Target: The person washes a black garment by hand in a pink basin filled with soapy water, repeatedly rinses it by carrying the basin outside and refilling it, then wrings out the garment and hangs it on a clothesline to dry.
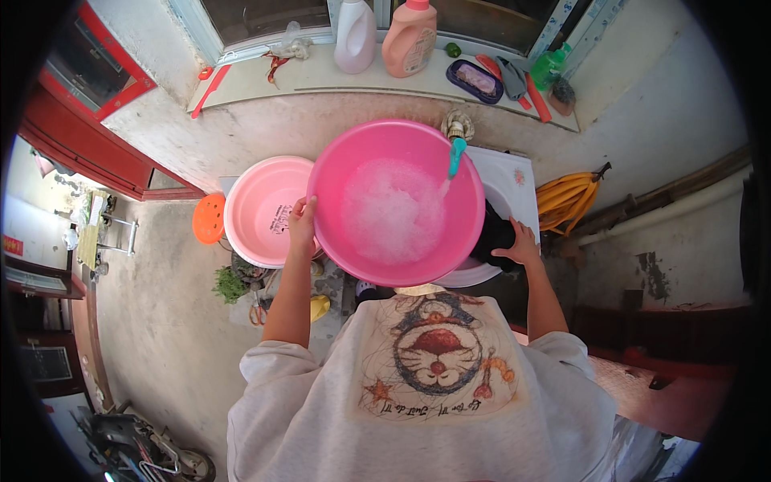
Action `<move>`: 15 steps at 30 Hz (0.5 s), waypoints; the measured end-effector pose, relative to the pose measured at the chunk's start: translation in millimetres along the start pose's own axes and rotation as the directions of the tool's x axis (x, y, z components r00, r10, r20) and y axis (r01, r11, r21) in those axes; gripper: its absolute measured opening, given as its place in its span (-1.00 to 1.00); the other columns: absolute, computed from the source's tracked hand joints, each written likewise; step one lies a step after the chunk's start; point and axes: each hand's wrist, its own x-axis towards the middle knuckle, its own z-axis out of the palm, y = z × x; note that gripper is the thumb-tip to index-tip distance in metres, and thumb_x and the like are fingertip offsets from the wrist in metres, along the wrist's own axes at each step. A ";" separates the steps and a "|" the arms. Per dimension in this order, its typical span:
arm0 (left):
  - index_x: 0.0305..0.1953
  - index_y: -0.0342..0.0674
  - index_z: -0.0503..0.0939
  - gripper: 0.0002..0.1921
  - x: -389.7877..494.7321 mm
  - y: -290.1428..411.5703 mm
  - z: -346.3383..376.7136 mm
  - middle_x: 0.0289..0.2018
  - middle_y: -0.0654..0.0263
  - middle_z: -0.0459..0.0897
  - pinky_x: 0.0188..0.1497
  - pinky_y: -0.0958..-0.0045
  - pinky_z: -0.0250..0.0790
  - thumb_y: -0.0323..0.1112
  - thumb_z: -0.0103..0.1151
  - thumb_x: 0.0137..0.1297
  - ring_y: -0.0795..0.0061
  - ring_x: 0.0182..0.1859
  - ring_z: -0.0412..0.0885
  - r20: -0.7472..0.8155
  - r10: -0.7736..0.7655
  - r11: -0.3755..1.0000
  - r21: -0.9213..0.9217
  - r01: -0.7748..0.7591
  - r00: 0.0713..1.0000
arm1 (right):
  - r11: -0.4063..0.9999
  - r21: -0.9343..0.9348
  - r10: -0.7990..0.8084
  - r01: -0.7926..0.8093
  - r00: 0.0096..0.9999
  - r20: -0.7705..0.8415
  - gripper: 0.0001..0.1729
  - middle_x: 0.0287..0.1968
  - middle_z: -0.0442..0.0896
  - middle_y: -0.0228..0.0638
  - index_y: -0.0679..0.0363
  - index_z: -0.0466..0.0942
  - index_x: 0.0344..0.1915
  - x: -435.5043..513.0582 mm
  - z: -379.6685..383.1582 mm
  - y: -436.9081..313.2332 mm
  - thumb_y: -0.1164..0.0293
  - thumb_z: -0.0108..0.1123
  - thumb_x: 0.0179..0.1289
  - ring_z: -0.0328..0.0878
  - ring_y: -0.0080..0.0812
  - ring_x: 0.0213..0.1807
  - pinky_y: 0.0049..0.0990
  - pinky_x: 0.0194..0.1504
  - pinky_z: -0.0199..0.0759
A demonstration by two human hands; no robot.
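Note:
A bright pink plastic basin with foamy water stands before me, and water runs into it from a tap with a teal lever. My left hand grips the basin's left rim, thumb on the outer side near the top. To the basin's right, my right hand lies with spread fingers on a black cloth. That cloth sits in a white washbasin, partly hidden by the pink basin. A paler pink basin with printed writing stands at the left, partly behind the bright one.
Along the windowsill stand a white detergent bottle, a pink detergent bottle, a soap dish and a green bottle. Yellow-orange cloth strips hang at right. An orange stool, a plant and scissors are at lower left.

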 end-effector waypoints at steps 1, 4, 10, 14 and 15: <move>-0.13 -0.24 0.55 -0.82 -1.9 0.7 -2.1 -0.29 0.29 0.68 -0.25 0.58 0.48 -0.27 0.17 0.39 0.60 -0.29 0.62 -0.010 0.003 1.000 0.004 -0.003 1.000 | 1.000 0.012 -0.016 0.016 0.998 -0.066 0.29 0.42 0.21 -0.10 -0.19 0.14 0.43 -16.7 -6.3 -15.7 -0.14 0.57 -0.39 0.29 0.06 0.34 -0.03 0.22 0.31; -0.13 -0.24 0.55 -0.81 -1.2 2.9 2.6 -0.30 0.31 0.68 -0.25 0.60 0.48 -0.26 0.17 0.39 0.63 -0.30 0.62 -0.002 -0.004 1.000 -0.012 0.004 1.000 | 0.998 -0.022 0.049 -0.051 0.996 -0.072 0.11 0.32 0.34 -0.24 -0.13 0.30 0.28 -32.1 -16.7 -33.4 0.14 0.63 -0.41 0.37 0.02 0.26 -0.07 0.10 0.43; -0.09 -0.26 0.54 -0.76 2.6 8.2 -0.8 -0.39 0.36 0.65 -0.37 0.61 0.40 -0.24 0.21 0.35 0.69 -0.39 0.56 -0.011 -0.028 0.979 0.200 0.029 1.000 | 0.982 0.186 0.084 -0.012 0.919 -0.386 -0.30 0.00 0.57 -0.25 0.04 0.46 0.00 -55.2 -46.4 -63.5 0.36 0.47 -0.29 0.53 -0.08 0.06 -0.17 0.02 0.46; 0.02 -0.24 0.50 -0.66 7.5 14.5 -1.1 -0.36 0.36 0.62 -0.38 0.57 0.40 -0.29 0.28 0.27 0.62 -0.39 0.55 -0.042 0.131 0.856 0.509 -0.091 0.990 | 0.890 0.391 0.067 0.233 0.782 -0.620 -0.40 -0.16 0.63 -0.15 0.19 0.49 -0.04 -60.0 -141.0 -96.5 0.46 0.40 -0.23 0.60 -0.19 -0.04 -0.35 0.05 0.43; 0.05 -0.23 0.48 -0.62 6.4 17.0 1.1 -0.33 0.33 0.61 -0.35 0.54 0.41 -0.31 0.30 0.24 0.59 -0.36 0.55 -0.050 0.188 0.795 0.594 -0.122 0.981 | 0.894 0.353 0.029 0.277 0.750 -0.660 -0.40 -0.15 0.63 -0.18 0.21 0.49 -0.03 -65.1 -174.7 -114.6 0.49 0.39 -0.22 0.60 -0.23 -0.05 -0.37 0.05 0.42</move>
